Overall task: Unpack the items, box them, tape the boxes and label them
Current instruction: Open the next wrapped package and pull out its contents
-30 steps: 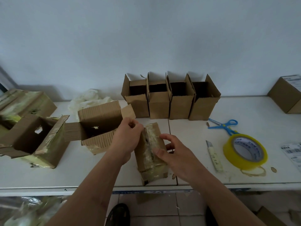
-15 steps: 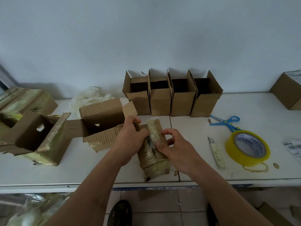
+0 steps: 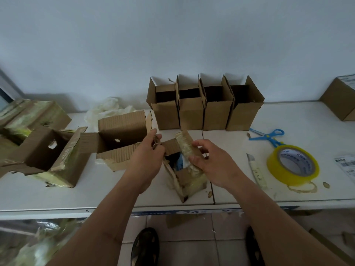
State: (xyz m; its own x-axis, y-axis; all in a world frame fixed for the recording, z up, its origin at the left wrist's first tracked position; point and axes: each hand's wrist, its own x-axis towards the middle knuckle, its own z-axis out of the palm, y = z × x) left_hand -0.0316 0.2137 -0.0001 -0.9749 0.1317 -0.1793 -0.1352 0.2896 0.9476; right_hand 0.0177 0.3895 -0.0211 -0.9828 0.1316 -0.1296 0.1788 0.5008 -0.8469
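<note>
— Tabletop (image 3: 288, 120) first: what does the white surface carry?

— Along the back, against a pale blue-grey wall (image 3: 172, 35), stand four upright cardboard boxes (image 3: 203, 114) side by side and touching, all with flaps up. To their left lies a bigger corrugated carton (image 3: 120, 139) on its side, mouth facing left, with crumpled plastic wrap (image 3: 107, 110) behind it. Further left sits another opened carton (image 3: 46, 154) with yellowed tape on its flaps, and more taped cartons behind that.

— And the person's hands?

— Both are on a small taped parcel (image 3: 187, 177) near the table's front edge, just right of the seam between the two tabletop panels. The left hand (image 3: 148, 160) pinches a torn strip of the parcel's left flap. The right hand (image 3: 209, 162) curls its fingers over the tape-covered right flap. The top is parted, and something dark and blue shows inside; what it is cannot be told.

— What lies to the right?

— A utility knife (image 3: 256, 171) lies just beside the right forearm. Next to it is a roll of yellow packing tape (image 3: 293, 166), with blue-handled scissors (image 3: 269, 136) behind it. A printed label sheet (image 3: 347, 166) is at the right edge, and a closed box (image 3: 340, 98) sits in the far right corner.

— Below the table?

— Tiled floor (image 3: 192, 237), two dark shoes, and clear plastic (image 3: 38, 242) heaped at the left.
</note>
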